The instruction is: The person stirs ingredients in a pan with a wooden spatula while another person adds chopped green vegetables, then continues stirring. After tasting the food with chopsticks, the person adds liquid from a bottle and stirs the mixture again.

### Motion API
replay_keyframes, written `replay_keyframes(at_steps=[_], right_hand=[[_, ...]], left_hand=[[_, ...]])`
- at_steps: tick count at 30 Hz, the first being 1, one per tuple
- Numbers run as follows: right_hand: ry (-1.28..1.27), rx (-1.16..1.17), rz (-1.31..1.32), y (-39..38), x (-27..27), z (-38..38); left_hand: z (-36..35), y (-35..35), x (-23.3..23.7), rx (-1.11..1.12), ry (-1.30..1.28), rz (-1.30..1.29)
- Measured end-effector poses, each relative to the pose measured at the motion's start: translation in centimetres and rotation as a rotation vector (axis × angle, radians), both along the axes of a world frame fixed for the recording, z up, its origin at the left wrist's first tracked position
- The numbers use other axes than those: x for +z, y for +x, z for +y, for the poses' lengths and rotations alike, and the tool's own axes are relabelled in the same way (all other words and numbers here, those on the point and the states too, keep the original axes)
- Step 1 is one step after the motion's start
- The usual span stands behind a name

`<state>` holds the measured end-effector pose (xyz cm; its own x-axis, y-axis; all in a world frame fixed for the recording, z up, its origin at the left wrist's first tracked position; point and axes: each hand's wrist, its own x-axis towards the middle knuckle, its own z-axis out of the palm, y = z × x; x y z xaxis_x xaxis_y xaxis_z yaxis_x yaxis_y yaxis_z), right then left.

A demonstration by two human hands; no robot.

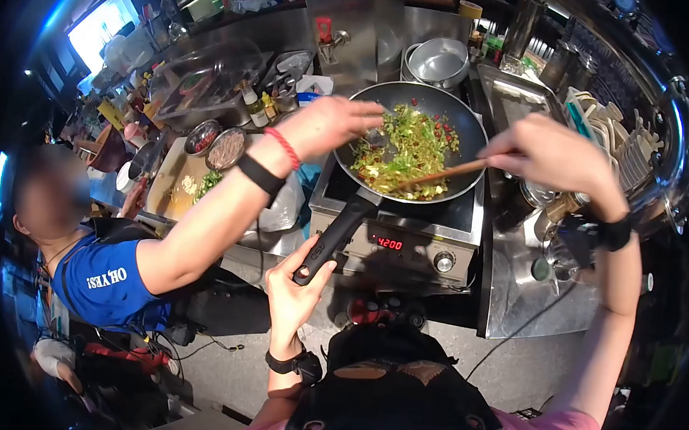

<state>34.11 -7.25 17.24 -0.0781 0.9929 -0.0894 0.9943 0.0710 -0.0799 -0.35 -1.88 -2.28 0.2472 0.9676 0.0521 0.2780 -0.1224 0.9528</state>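
A dark frying pan (465, 112) sits on the induction cooker (416, 254), whose red display reads 4200. Chopped green and yellow food with red bits (410, 144) is spread across the pan. My left hand (298, 283) is closed around the end of the pan's black handle (344, 230). In my right hand (546, 155) is a thin wooden stick-like utensil (448, 172), its far end down in the food. A co-worker's hand (337, 125), with a red cord at the wrist, reaches over the pan's left side, fingers stretched out above the food.
To the left, the co-worker in a blue shirt (107, 280) stands close, by a cutting board (166, 194) with chopped ingredients and small bowls (227, 148). Metal bowls (438, 62) stand behind the pan. Stacked dishes (629, 144) and a steel counter (523, 302) are on the right.
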Motion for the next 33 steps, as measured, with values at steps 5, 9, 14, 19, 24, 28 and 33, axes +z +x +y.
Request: replay_keyframes(at_steps=[5, 9, 14, 19, 24, 28, 33], right_hand=[[0.237, -0.104, -0.181, -0.1, -5.0, 3.5], [0.333, -0.066, -0.23, 2.8, -9.6, 6.3], [0.056, -0.069, -0.272, 2.4, -7.5, 3.2], [0.268, -0.081, -0.259, -1.3, 3.0, -3.9], [0.128, -0.101, -0.283, -0.8, -0.2, -0.4], [0.37, -0.2, -0.286, 0.3, -7.3, 4.4], [0.251, -0.097, -0.061, 1.4, -12.3, 7.4]], left_hand=[[0.0, -0.1, 0.7, -0.017, -0.006, 0.055], [-0.1, -0.1, 1.0, -0.027, -0.004, 0.085], [0.0, -0.2, 1.3, -0.041, 0.018, 0.123], [-0.1, -0.1, 1.8, -0.052, 0.078, 0.18], [0.0, -0.3, 2.2, -0.078, 0.061, 0.264], [0.4, -0.7, 1.8, -0.116, 0.132, 0.275], [0.5, -0.5, 1.7, -0.117, 0.19, 0.266]])
